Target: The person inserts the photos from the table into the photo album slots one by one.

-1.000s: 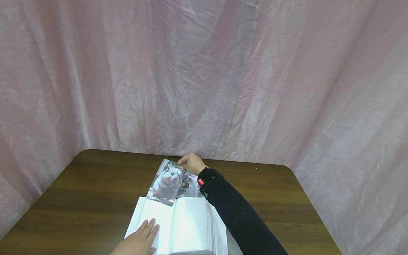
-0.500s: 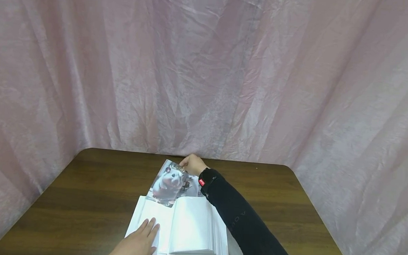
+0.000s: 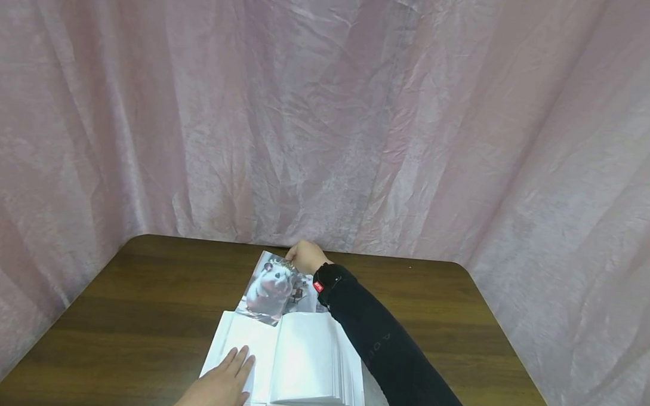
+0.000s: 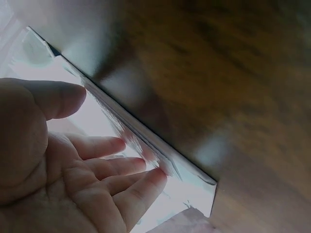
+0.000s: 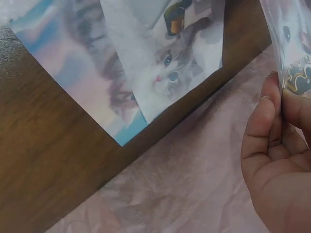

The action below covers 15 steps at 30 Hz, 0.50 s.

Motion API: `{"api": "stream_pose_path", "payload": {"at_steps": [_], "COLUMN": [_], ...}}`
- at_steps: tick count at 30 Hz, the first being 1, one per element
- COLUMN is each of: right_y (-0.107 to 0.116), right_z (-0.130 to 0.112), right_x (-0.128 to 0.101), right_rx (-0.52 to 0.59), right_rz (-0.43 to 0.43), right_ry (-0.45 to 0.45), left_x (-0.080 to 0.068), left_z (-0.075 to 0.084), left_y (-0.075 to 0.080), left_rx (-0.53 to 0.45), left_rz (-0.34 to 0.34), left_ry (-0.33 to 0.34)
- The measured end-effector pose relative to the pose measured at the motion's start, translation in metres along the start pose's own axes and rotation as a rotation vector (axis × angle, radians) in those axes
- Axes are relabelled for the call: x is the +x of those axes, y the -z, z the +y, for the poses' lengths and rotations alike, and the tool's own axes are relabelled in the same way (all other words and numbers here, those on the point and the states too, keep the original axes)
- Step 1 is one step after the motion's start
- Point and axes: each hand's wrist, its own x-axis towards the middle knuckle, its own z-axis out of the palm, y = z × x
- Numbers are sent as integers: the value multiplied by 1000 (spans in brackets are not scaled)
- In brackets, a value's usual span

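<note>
My right hand [image 3: 308,258] pinches the upper right edge of a glossy hamster photo [image 3: 270,289] between thumb and fingers. In the right wrist view, the photo [image 5: 297,36] stands nearly edge-on in the right hand [image 5: 279,160]. Its lower end overlaps the top of an open white album [image 3: 304,357]. With fingers straight, my left hand [image 3: 221,380] rests on the album's left page. The left wrist view has the left hand [image 4: 77,179] beside the bright, overexposed album [image 4: 197,187], its fingers extended.
Beyond the album lie more prints, among them a kitten photo [image 5: 163,77] overlapping a blue and pink cat print [image 5: 68,68]. They rest on a brown wooden table [image 3: 111,315]. A pink curtain [image 3: 317,119] hangs behind the table's far edge.
Very little differs. The hamster photo and my right hand have shifted only slightly, together with a small movement of the head view. My left hand stays on the page.
</note>
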Motion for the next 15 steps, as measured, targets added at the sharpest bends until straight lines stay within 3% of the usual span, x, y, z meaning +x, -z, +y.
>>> {"api": "stream_pose_path", "payload": {"at_steps": [8,15], "right_y": [4,7], "right_z": [-9,-12], "right_x": [2,3], "right_rx": [-51,-80], "right_rz": [-9,-22], "right_ry": [34,-26], "left_x": [2,2], "left_z": [0,-2], "left_y": [1,-4], "left_rx": [-10,-9], "left_rz": [-5,2], "left_ry": [12,6]}}
